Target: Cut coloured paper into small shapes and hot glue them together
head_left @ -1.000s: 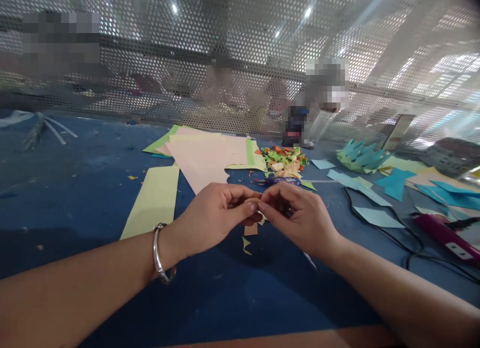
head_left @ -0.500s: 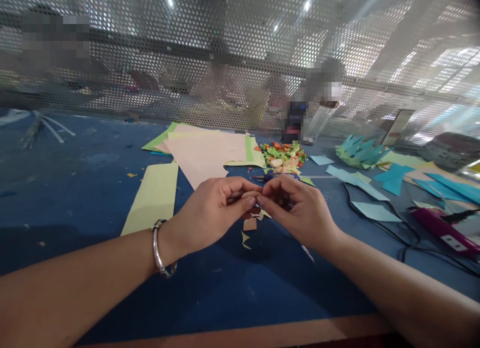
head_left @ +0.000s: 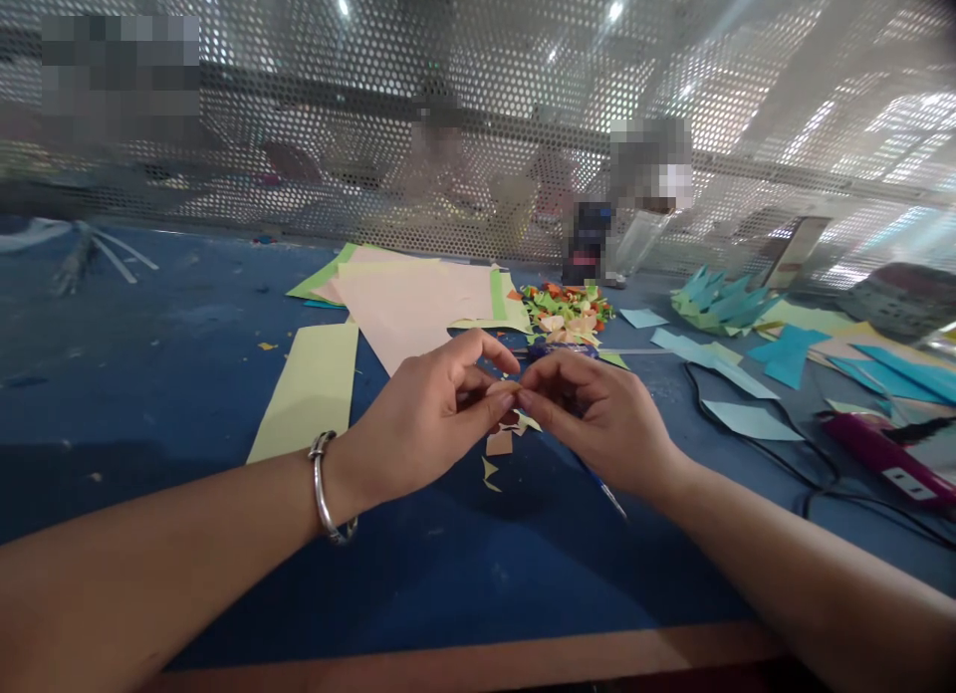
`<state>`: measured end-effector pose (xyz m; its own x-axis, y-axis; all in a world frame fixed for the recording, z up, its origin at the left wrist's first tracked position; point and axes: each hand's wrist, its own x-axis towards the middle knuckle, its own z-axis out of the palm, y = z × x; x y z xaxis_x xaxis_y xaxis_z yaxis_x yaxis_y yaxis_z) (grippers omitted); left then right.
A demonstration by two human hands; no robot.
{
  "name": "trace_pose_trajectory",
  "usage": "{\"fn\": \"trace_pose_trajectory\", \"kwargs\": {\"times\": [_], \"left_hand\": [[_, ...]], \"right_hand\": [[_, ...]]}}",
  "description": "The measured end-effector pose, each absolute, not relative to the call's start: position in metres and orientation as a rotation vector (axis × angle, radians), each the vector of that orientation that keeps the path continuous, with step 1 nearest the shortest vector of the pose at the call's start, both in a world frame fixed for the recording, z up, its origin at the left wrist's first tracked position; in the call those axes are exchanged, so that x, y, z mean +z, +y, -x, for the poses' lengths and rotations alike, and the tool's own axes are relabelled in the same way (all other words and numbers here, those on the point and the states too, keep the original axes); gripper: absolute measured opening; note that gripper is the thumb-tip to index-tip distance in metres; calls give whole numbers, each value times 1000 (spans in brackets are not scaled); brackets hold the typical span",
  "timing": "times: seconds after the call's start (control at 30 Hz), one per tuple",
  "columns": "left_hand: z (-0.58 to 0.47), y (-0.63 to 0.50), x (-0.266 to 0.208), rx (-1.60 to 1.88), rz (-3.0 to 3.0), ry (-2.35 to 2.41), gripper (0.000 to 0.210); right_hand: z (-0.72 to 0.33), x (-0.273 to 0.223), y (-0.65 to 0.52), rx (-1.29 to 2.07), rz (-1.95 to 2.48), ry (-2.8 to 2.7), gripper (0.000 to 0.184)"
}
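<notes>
My left hand [head_left: 429, 419] and my right hand [head_left: 612, 419] meet fingertip to fingertip above the middle of the blue table [head_left: 448, 593]. Both are closed in a pinch, thumbs nearly touching. Whatever lies between the fingertips is too small and too covered to make out. Just below them on the table are an orange-tan paper scrap [head_left: 500, 443] and a thin pale yellow sliver [head_left: 490, 472]. A slim blue stick-like tool with a pale tip [head_left: 610, 496] lies partly hidden beneath my right hand.
Pale pink sheets [head_left: 410, 305] and a yellow paper strip [head_left: 306, 389] lie left. Behind my hands is a heap of coloured paper scraps [head_left: 568, 310]. On the right are blue paper pieces [head_left: 788, 354], a purple power strip [head_left: 885, 459] and black cable. Perforated metal panel [head_left: 478, 195] stands behind.
My left index finger has lifted and arched away from the pinch. The right hand keeps almost the same hold, and more of the blue tool shows beneath it.
</notes>
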<state>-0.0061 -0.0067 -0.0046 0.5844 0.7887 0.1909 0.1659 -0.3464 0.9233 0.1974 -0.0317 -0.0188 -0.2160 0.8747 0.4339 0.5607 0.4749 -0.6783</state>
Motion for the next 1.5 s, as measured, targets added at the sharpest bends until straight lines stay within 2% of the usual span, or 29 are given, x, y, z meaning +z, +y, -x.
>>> {"fn": "trace_pose_trajectory", "kwargs": {"times": [0.33,0.57,0.7,0.93,1.07,1.23,1.5], "left_hand": [[9,-5,-2,752,-2134,948,23],[6,-7,0,752,-2321,1000,11],[10,-3,2,731,-2366,1036,11],[19,9,4,762,-2199,1009,10],[13,4,1,792,-2081,862,19],[10,0,0,733,-2145,845,12],[14,9,0,770,-1816,843,25]], "right_hand": [[-196,-17,-34,492,1192,-1985,8],[-190,-17,-34,521,1164,-2002,8],[-187,-18,-33,580,1181,-1988,10],[-194,-18,-31,571,1230,-1942,13],[-194,-18,-33,565,1197,-1974,11],[-192,-20,-34,566,1192,-2002,8],[-201,-17,-29,493,1222,-1944,9]]}}
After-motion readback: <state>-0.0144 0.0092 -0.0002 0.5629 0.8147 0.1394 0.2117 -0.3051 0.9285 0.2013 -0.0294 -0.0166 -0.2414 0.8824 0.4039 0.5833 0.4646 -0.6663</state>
